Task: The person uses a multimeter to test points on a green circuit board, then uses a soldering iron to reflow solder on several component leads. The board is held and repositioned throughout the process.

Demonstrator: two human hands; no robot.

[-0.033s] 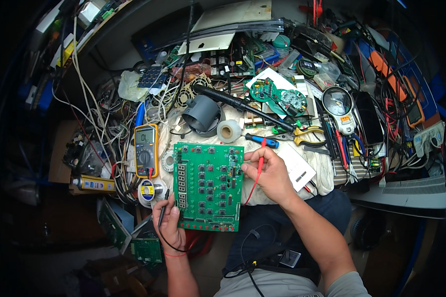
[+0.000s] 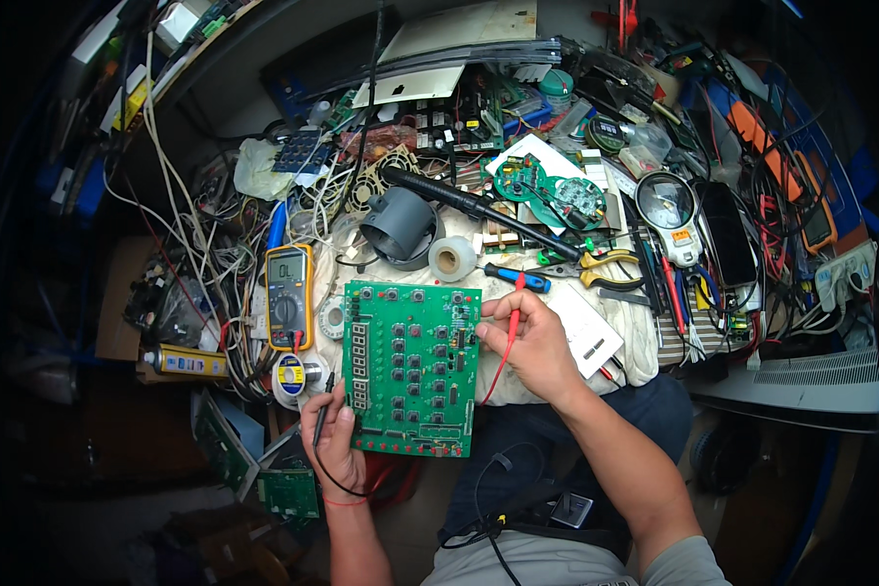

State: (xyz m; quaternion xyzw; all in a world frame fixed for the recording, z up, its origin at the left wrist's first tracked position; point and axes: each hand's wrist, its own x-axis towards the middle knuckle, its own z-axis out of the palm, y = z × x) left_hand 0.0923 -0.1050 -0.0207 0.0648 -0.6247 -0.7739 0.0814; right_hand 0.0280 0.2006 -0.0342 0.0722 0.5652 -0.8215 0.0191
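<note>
Pale cloth (image 2: 639, 337) lies behind. Left hand (image 2: 338, 444) grips green board (image 2: 408, 376) and black probe (image 2: 319, 426); right hand (image 2: 539, 344) pinches red probe (image 2: 514, 321). Board looks light, stiff, breakable: hold edges.

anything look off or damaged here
Nothing looks plainly broken or spilled; the green board in the left hand seems whole. Untidy, though: wires lie tangled left of the meter, and a second board sits askew below the spray can.

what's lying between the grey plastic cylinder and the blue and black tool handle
A pale roll lies between the grey cylinder and the tool handle, as the head view shows.
</note>
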